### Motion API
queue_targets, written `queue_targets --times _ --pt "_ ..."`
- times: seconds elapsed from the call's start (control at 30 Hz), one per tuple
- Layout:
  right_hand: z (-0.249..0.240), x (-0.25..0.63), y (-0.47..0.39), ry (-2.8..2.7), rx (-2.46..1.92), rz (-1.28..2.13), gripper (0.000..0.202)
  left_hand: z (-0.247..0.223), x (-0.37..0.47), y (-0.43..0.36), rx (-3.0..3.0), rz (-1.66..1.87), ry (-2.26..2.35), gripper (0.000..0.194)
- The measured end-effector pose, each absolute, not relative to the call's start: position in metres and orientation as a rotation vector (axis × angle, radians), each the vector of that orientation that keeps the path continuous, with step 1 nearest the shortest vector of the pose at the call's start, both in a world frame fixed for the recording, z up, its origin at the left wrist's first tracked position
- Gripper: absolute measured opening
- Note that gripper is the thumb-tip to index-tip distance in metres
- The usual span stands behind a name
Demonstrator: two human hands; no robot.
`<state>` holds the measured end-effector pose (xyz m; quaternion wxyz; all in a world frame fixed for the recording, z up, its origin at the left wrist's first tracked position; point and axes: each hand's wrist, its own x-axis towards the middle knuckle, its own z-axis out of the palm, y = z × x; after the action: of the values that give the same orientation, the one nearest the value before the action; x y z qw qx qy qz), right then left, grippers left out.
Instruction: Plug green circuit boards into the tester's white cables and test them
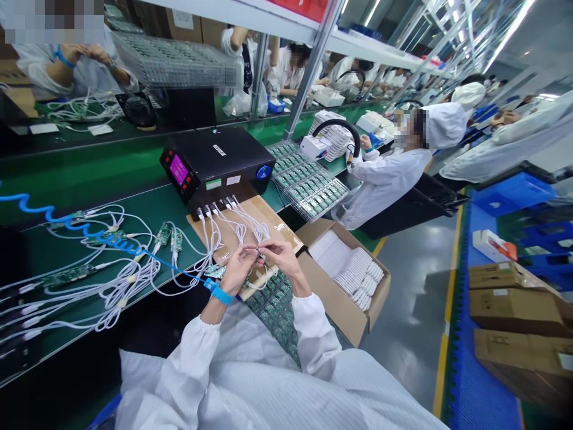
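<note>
My left hand [240, 266], with a blue wrist strap [218, 291] below it, is closed in a pinch over the cardboard sheet [282, 232]. My right hand [281, 257] pinches at the same spot, its fingertips meeting those of the left. A small dark item between the fingertips is too small to make out. White cables [242, 230] run from the front of a black box with a pink screen [215, 161] down to the cardboard near both hands. Beneath my wrists lies a tray of green circuit boards [276, 307].
Bundled white cables with boards [129, 280] cover the bench at left, crossed by a blue coiled cord [67, 220]. An open carton [308, 272] of white packets stands at right. Beyond the box are a board tray [308, 182] and a person in white [394, 173].
</note>
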<state>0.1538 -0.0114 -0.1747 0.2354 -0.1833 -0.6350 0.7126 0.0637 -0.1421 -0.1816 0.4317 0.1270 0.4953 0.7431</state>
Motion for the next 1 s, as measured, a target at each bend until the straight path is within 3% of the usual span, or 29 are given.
queue_targets --times 0.47,0.67,0.83,1.0 --pt "-0.175 0.173 0.003 -1.807 -0.529 2.0 0.036 -0.184 0.077 -0.135 0.355 1.851 1.236 0.063" --pt "-0.192 0.207 -0.02 -1.928 -0.547 1.628 0.067 -0.18 0.078 -0.132 0.301 1.897 1.216 0.06" --pt "-0.218 0.229 -0.029 -2.199 -0.591 1.304 0.03 -0.18 0.072 -0.136 0.293 1.878 1.24 0.058" --pt "-0.214 0.232 -0.017 -2.262 -0.56 0.841 0.027 -0.169 0.048 -0.144 0.437 1.902 1.392 0.059"
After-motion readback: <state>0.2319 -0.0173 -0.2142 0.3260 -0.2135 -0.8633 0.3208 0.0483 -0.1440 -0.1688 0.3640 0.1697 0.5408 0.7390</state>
